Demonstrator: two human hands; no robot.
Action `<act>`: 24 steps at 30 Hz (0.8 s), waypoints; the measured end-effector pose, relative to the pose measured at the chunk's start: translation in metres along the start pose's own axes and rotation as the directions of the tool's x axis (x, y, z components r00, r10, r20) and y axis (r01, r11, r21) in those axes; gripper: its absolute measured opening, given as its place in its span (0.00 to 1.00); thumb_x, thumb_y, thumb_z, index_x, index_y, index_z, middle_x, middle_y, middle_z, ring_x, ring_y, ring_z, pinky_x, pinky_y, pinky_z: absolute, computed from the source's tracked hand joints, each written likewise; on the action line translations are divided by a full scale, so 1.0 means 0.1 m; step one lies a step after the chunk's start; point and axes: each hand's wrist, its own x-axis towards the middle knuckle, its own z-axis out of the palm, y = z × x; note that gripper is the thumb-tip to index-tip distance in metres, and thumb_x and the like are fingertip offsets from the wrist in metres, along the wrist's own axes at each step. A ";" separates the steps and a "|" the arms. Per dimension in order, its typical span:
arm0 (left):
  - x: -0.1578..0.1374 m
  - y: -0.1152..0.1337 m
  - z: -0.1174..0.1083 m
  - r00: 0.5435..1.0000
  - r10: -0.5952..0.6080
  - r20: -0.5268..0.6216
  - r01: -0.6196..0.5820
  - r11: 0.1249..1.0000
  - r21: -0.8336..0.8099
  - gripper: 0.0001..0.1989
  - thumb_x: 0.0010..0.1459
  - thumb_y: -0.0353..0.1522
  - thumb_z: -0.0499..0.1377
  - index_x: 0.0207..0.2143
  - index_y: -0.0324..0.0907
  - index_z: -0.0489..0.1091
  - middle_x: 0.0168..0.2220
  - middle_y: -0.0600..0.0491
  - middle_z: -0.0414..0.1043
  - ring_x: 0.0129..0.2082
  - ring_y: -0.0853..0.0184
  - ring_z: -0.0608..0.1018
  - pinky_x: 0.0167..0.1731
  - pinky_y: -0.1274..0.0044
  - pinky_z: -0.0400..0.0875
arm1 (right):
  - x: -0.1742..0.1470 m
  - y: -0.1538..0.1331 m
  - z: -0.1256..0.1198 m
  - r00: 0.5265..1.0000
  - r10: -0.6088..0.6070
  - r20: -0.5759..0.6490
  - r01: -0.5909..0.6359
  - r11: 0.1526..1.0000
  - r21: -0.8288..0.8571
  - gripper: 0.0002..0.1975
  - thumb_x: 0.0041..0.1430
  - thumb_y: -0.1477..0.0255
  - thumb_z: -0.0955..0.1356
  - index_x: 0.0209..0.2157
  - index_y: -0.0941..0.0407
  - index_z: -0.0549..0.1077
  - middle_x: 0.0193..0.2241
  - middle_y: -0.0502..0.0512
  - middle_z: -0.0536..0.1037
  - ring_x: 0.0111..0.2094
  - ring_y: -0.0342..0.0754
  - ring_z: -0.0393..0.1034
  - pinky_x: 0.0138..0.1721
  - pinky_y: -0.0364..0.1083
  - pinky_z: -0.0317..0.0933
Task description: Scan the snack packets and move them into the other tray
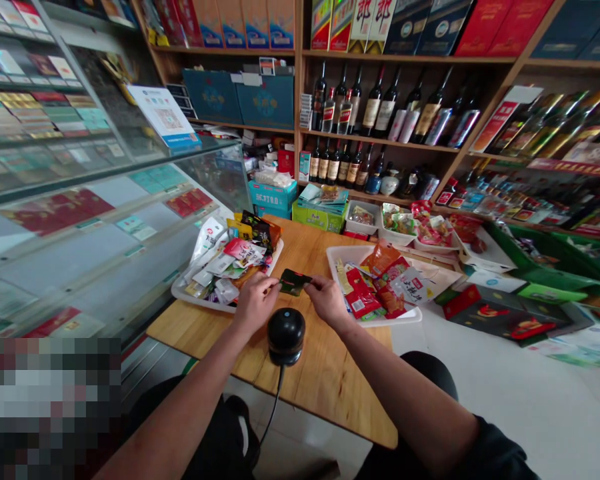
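Observation:
A small dark green snack packet (293,283) is stretched between my two hands over the wooden table. Its left end is pinched by my left hand (257,299), and my right hand (326,299) grips the right end. Just below the packet stands a round black desktop scanner (286,336) with a cable running down off the table edge. Left of my hands, a white tray (210,307) is heaped with assorted snack packets. On the right another white tray (405,319) holds red, orange and grey packets.
The wooden table (340,380) sits between a glass display counter (145,233) on the left and shelves of bottles at the back. A green box (320,217) and white bins of snacks (397,223) line the far side. My knees are under the near edge.

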 end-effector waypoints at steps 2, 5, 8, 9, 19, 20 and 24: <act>0.03 0.16 0.00 0.998 -0.019 0.052 0.020 1.000 -0.016 0.11 0.66 0.37 0.58 0.39 0.44 0.78 0.36 0.48 0.79 0.35 0.62 0.79 0.37 0.73 0.71 | -0.05 0.00 -0.09 1.000 0.009 -0.013 -0.009 0.999 0.050 0.12 0.60 0.62 0.66 0.27 0.54 0.74 0.22 0.48 0.73 0.26 0.44 0.64 0.30 0.43 0.55; 0.09 0.42 0.03 0.987 -0.057 0.150 0.065 0.996 -0.053 0.11 0.67 0.38 0.57 0.40 0.44 0.78 0.31 0.52 0.80 0.28 0.64 0.78 0.31 0.74 0.68 | -0.13 0.02 -0.24 0.998 0.040 -0.046 -0.032 0.987 0.160 0.11 0.58 0.63 0.67 0.33 0.54 0.77 0.24 0.49 0.75 0.26 0.44 0.66 0.29 0.43 0.57; 0.18 0.64 0.12 0.975 -0.095 0.199 0.117 0.988 -0.101 0.11 0.66 0.39 0.58 0.42 0.45 0.79 0.33 0.52 0.81 0.29 0.64 0.80 0.31 0.75 0.70 | -0.19 0.07 -0.42 0.994 0.086 -0.068 -0.068 0.968 0.241 0.14 0.55 0.63 0.68 0.39 0.55 0.79 0.25 0.49 0.76 0.27 0.45 0.68 0.29 0.43 0.60; 0.22 0.71 0.16 0.970 -0.100 0.220 0.128 0.985 -0.117 0.11 0.65 0.38 0.58 0.44 0.45 0.79 0.34 0.52 0.82 0.30 0.63 0.81 0.31 0.75 0.71 | -0.20 0.10 -0.49 0.992 0.099 -0.074 -0.078 0.965 0.251 0.14 0.55 0.63 0.68 0.40 0.55 0.79 0.26 0.49 0.76 0.27 0.45 0.68 0.29 0.43 0.61; 0.62 1.13 0.77 0.914 -0.020 0.405 0.111 0.973 -0.203 0.13 0.61 0.31 0.58 0.45 0.45 0.80 0.38 0.50 0.83 0.38 0.61 0.83 0.41 0.72 0.75 | -0.08 0.54 -1.19 0.984 0.112 -0.140 -0.095 0.988 0.124 0.16 0.50 0.69 0.66 0.40 0.55 0.80 0.34 0.52 0.82 0.35 0.49 0.74 0.40 0.47 0.68; 0.67 1.15 0.84 0.911 -0.002 0.412 0.113 0.963 -0.245 0.15 0.61 0.29 0.58 0.48 0.45 0.79 0.42 0.49 0.83 0.40 0.61 0.83 0.44 0.71 0.76 | -0.05 0.58 -1.25 0.981 0.106 -0.160 -0.087 0.988 0.125 0.18 0.51 0.69 0.66 0.43 0.55 0.79 0.36 0.53 0.82 0.37 0.50 0.75 0.42 0.48 0.69; 0.81 1.17 1.02 0.908 0.004 0.418 0.163 0.917 -0.363 0.33 0.56 0.25 0.62 0.65 0.44 0.67 0.59 0.42 0.76 0.52 0.59 0.82 0.53 0.68 0.75 | 0.03 0.69 -1.46 0.951 0.110 -0.290 -0.103 0.994 0.041 0.32 0.53 0.69 0.68 0.61 0.55 0.69 0.51 0.60 0.80 0.49 0.53 0.76 0.52 0.51 0.69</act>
